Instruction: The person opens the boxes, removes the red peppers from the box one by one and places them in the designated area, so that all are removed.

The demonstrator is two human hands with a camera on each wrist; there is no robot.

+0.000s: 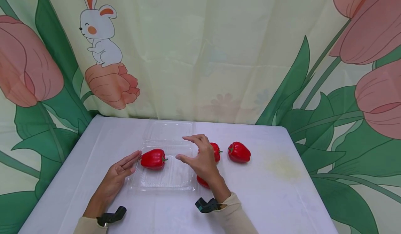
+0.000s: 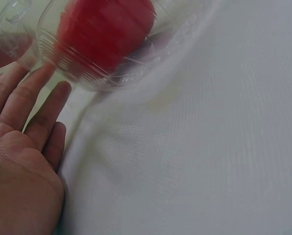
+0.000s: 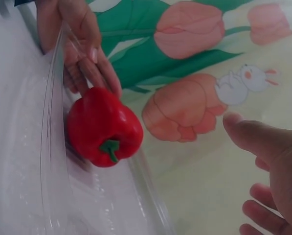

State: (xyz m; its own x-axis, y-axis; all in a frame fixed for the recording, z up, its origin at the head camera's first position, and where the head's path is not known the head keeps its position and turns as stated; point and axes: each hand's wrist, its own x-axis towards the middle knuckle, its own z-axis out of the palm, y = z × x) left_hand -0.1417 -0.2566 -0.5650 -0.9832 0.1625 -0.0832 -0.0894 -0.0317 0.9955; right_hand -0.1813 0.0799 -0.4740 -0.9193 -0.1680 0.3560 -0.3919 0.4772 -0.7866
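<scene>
A red bell pepper (image 1: 152, 159) with a green stem lies on its side in the left part of a clear plastic clamshell box (image 1: 175, 181), its lid (image 1: 169, 131) folded back. My left hand (image 1: 117, 174) touches the box's left wall with its fingers extended; in the left wrist view the fingertips (image 2: 62, 90) are right at the clear wall. Above the box's right edge is my right hand (image 1: 202, 159), thumb and fingers spread apart with nothing between them. Behind it, a second pepper (image 1: 216, 152) and a third pepper (image 1: 202, 181) are partly hidden.
Another red pepper (image 1: 239, 152) lies on the white tablecloth (image 1: 269, 192) right of the box. A curtain (image 1: 200, 53) printed with tulips and a rabbit hangs behind the table's back edge. Each wrist wears a dark camera mount (image 1: 206, 205).
</scene>
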